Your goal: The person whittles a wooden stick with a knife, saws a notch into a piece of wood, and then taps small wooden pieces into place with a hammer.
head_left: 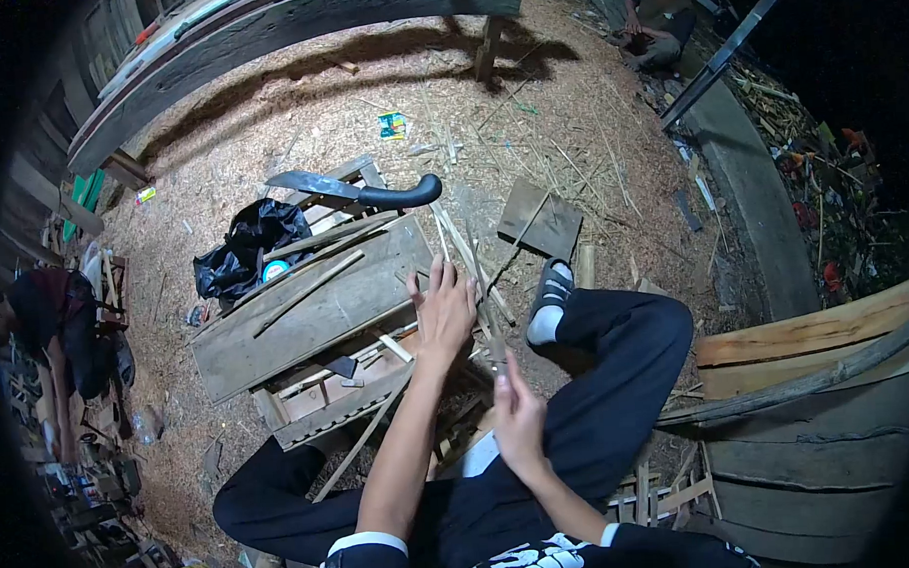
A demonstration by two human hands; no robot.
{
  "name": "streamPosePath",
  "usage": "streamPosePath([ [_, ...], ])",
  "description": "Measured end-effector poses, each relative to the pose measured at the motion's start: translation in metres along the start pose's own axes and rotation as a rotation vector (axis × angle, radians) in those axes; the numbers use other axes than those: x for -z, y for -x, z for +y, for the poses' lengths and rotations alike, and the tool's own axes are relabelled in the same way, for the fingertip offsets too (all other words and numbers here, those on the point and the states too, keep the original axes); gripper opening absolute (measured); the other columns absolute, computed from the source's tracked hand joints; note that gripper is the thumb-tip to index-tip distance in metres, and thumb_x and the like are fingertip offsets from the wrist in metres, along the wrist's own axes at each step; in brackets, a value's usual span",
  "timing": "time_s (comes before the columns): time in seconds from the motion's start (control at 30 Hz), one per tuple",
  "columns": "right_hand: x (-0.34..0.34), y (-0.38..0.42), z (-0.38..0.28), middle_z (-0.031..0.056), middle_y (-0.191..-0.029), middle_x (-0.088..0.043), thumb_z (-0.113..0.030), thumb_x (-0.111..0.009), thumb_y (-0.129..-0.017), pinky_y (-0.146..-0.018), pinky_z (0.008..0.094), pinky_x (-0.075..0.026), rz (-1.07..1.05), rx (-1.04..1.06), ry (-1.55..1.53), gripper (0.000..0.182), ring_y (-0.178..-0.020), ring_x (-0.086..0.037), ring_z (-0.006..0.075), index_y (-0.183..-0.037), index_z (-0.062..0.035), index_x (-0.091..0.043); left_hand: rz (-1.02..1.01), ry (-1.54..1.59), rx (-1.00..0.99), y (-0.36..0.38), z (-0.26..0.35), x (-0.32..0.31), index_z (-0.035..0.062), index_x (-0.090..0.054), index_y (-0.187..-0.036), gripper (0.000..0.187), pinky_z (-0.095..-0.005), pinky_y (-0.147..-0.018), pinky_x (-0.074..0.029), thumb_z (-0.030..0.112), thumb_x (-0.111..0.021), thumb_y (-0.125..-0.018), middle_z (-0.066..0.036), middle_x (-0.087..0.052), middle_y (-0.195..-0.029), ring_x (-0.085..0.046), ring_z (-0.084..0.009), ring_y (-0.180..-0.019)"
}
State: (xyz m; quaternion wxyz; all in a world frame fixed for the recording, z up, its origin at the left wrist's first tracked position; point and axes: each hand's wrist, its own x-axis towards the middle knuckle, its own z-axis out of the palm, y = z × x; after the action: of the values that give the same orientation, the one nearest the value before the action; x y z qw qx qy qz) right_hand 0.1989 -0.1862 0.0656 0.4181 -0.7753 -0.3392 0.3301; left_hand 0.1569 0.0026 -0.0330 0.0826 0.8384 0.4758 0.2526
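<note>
My left hand (442, 309) rests palm down at the right end of a wooden board (305, 314), its fingers spread beside thin wood strips (460, 239). Closed around a narrow tool, my right hand (519, 417) is just below and to the right. That tool (497, 351) looks like a small knife and points up toward the strips. A machete (356, 191) with a black handle lies across the far end of a slatted wooden piece. One loose stick (310, 292) lies on the board.
A black plastic bag (253, 246) sits left of the board. Beyond my left hand is a square wood piece (539, 219). A long bench (296, 39) spans the back. Stacked planks (810, 422) stand at right. Other people sit at far left (61, 328) and upper right (656, 27).
</note>
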Motion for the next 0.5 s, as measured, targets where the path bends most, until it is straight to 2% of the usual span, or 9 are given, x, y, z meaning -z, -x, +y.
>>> streamPosePath([
  [0.03,-0.001,-0.004,0.026,0.0026,-0.082,-0.063,-0.019,-0.051,-0.109,-0.061,0.0282,-0.046,0.129,0.227,-0.033,0.044,-0.068,-0.049,0.0084,-0.148,0.0021,-0.053,0.014,-0.007,-0.005,0.000,0.000,0.000,0.0054,-0.074,-0.106,0.036,-0.0588,-0.116,-0.013,0.030,-0.047,-0.106,-0.012,-0.062,-0.129,-0.042,-0.0271,-0.143],
  [0.07,-0.005,-0.011,0.051,-0.0019,-0.075,-0.059,-0.020,-0.053,-0.109,-0.054,0.0262,-0.041,0.170,0.344,-0.131,0.044,-0.062,-0.045,0.0056,-0.148,0.0003,-0.054,0.026,-0.009,-0.010,0.001,0.002,-0.001,0.0061,-0.074,-0.105,0.035,-0.0586,-0.116,-0.013,0.030,-0.047,-0.106,-0.012,-0.062,-0.127,-0.042,-0.0272,-0.143],
  [0.13,0.003,-0.007,0.048,-0.0061,-0.071,-0.052,-0.021,-0.052,-0.110,-0.049,0.0235,-0.035,0.075,0.170,-0.149,0.045,-0.056,-0.042,0.0030,-0.149,0.0001,-0.053,-0.039,-0.024,0.000,0.002,0.003,0.002,0.0093,-0.073,-0.111,0.034,-0.0584,-0.117,-0.011,0.030,-0.046,-0.106,-0.011,-0.061,-0.131,-0.041,-0.0265,-0.144],
  [0.2,-0.005,-0.008,0.053,-0.0068,-0.070,-0.050,-0.022,-0.052,-0.110,-0.047,0.0228,-0.033,0.076,0.184,-0.199,0.045,-0.054,-0.041,0.0021,-0.150,-0.0004,-0.052,-0.102,-0.058,0.009,-0.001,-0.002,0.005,0.0124,-0.073,-0.117,0.035,-0.0582,-0.119,-0.010,0.031,-0.045,-0.106,-0.011,-0.061,-0.136,-0.040,-0.0258,-0.145],
  [0.33,-0.005,-0.005,0.049,-0.0075,-0.069,-0.047,-0.022,-0.053,-0.110,-0.044,0.0225,-0.031,0.063,0.139,-0.262,0.046,-0.050,-0.040,0.0014,-0.152,-0.0018,-0.050,-0.084,0.063,-0.046,0.004,-0.008,0.012,0.0147,-0.067,-0.125,0.029,-0.0582,-0.119,-0.008,0.028,-0.057,-0.101,-0.006,-0.062,-0.132,-0.040,-0.0254,-0.145],
  [0.4,-0.001,-0.005,0.047,-0.0073,-0.069,-0.047,-0.021,-0.053,-0.110,-0.044,0.0226,-0.031,0.059,0.132,-0.264,0.046,-0.050,-0.040,0.0014,-0.152,-0.0016,-0.050,-0.061,0.125,-0.160,0.008,-0.013,0.019,0.0149,-0.064,-0.130,0.035,-0.0581,-0.120,-0.007,0.021,-0.064,-0.096,-0.003,-0.064,-0.129,-0.039,-0.0242,-0.147],
  [0.43,0.000,-0.005,0.045,-0.0071,-0.070,-0.047,-0.021,-0.053,-0.110,-0.044,0.0227,-0.031,0.052,0.119,-0.269,0.046,-0.050,-0.040,0.0015,-0.152,-0.0014,-0.050,-0.072,0.146,-0.166,0.010,-0.014,0.021,0.0162,-0.062,-0.135,0.045,-0.0590,-0.120,-0.006,0.015,-0.069,-0.090,-0.001,-0.068,-0.127,-0.040,-0.0237,-0.148],
  [0.47,0.002,-0.004,0.042,-0.0071,-0.070,-0.047,-0.021,-0.053,-0.110,-0.044,0.0227,-0.031,0.050,0.119,-0.270,0.046,-0.050,-0.040,0.0015,-0.152,-0.0014,-0.050,-0.072,0.144,-0.164,0.009,-0.014,0.022,0.0162,-0.062,-0.135,0.045,-0.0590,-0.120,-0.006,0.015,-0.069,-0.090,-0.001,-0.068,-0.127,-0.040,-0.0237,-0.148],
  [0.5,0.004,-0.002,0.034,0.0030,-0.098,-0.058,-0.019,-0.053,-0.109,-0.064,0.0241,-0.040,0.032,0.047,-0.281,0.046,-0.073,-0.049,0.0055,-0.149,0.0044,-0.050,-0.069,0.210,-0.174,0.010,-0.015,0.023,0.0152,-0.062,-0.134,0.045,-0.0598,-0.119,-0.006,0.014,-0.068,-0.090,-0.003,-0.071,-0.120,-0.041,-0.0247,-0.147],
])
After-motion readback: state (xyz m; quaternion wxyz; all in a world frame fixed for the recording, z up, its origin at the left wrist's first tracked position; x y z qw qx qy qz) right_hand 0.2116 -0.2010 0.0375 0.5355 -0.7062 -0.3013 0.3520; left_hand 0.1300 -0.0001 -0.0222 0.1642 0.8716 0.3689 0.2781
